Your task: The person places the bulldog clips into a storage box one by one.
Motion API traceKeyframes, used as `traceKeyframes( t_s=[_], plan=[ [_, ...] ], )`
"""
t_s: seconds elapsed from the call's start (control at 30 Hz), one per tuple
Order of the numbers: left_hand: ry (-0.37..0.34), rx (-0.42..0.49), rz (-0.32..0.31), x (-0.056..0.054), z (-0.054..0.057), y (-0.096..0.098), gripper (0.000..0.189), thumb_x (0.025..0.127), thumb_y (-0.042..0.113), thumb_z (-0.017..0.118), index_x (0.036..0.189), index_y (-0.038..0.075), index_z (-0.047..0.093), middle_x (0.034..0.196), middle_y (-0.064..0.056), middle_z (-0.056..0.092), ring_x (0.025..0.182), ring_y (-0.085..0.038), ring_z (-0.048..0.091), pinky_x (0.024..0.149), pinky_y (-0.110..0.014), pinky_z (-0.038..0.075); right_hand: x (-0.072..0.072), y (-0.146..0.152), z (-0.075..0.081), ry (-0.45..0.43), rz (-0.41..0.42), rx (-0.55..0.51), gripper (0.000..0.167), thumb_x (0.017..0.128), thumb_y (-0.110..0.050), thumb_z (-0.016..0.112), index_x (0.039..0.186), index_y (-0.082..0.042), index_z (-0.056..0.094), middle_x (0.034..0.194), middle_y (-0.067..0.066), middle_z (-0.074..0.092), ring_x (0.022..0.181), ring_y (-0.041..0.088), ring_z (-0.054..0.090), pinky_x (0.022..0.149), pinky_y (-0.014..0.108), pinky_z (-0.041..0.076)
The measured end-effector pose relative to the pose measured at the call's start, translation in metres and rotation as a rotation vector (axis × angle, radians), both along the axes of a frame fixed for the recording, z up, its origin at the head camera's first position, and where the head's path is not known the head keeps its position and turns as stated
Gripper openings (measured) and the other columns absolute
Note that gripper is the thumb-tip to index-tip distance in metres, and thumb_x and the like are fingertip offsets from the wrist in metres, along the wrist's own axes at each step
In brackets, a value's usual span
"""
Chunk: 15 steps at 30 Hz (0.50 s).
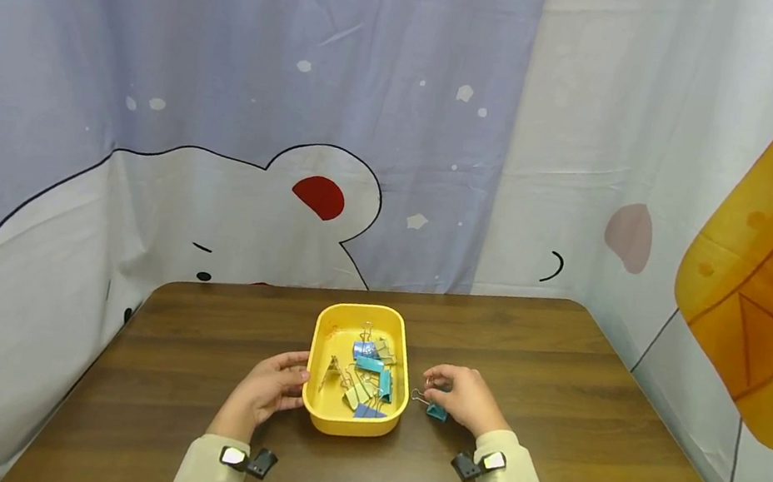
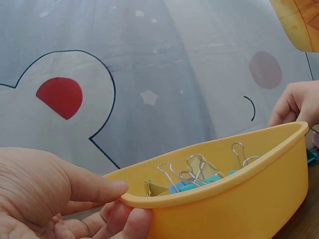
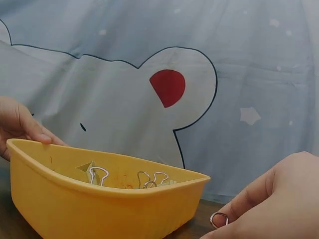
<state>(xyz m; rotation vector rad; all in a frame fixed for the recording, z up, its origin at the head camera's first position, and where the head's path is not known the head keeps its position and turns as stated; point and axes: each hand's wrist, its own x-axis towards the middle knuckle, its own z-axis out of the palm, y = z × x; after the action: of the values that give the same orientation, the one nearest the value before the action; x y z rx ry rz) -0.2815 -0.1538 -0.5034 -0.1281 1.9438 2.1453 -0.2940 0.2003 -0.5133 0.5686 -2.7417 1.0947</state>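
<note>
A yellow plastic bin [image 1: 347,429] stands on the table, with several binder clips [image 1: 370,365] inside in teal, blue and pale yellow. My left hand [image 1: 272,387] grips the bin's left side; in the left wrist view its thumb [image 2: 102,190] lies at the rim and the fingers curl beneath. To the right of the bin, my right hand [image 1: 464,397] is low over the table, pinching a binder clip by the fingertips. A teal clip body [image 1: 437,412] shows below those fingers, and a wire handle [image 3: 219,219] shows beside them in the right wrist view. The fingers partly hide this clip.
The brown wooden table [image 1: 538,341] reaches back to a printed curtain [image 1: 434,131] hanging behind and along the sides. Between the right hand and the bin's right wall [image 1: 405,379] lies a narrow strip of tabletop. Both wrists wear small black camera mounts [image 1: 468,466].
</note>
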Motion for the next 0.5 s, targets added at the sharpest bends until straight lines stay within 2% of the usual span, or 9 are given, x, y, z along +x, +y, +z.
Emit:
traceKeyframes(
  t_s=[0.27,0.37,0.5],
  plan=[
    [0.001,-0.002,-0.009,-0.0008,0.0024,0.0002,0.048,0.098,0.001,0.061,0.144,-0.004,0.049,0.114,-0.018,0.064,0.082,-0.021,0.063,0.066,-0.031,0.060,-0.0035,0.0024,0.0011,0.038,-0.016,-0.016,0.022,0.086,-0.010,0.079,0.107,-0.006,0.076,0.092,-0.004,0.076,0.088,0.014,0.072,0.082,0.038,0.057],
    [-0.003,-0.001,-0.012,-0.0018,0.0018,-0.0002,0.048,0.098,0.001,0.061,0.144,-0.004,0.048,0.114,-0.019,0.063,0.082,-0.021,0.063,0.066,-0.031,0.060,-0.0047,0.0026,0.0021,0.035,-0.021,-0.055,0.022,0.088,-0.008,0.077,0.109,-0.004,0.075,0.094,-0.003,0.076,0.090,0.015,0.072,0.084,0.038,0.058],
    [-0.013,-0.001,-0.009,-0.0024,0.0008,-0.0010,0.048,0.098,0.001,0.061,0.144,-0.003,0.048,0.114,-0.019,0.064,0.082,-0.021,0.063,0.067,-0.032,0.060,-0.0055,0.0014,0.0054,-0.014,-0.028,-0.158,0.024,0.090,-0.007,0.075,0.114,-0.002,0.074,0.097,0.000,0.077,0.093,0.016,0.073,0.086,0.037,0.058]
  ],
)
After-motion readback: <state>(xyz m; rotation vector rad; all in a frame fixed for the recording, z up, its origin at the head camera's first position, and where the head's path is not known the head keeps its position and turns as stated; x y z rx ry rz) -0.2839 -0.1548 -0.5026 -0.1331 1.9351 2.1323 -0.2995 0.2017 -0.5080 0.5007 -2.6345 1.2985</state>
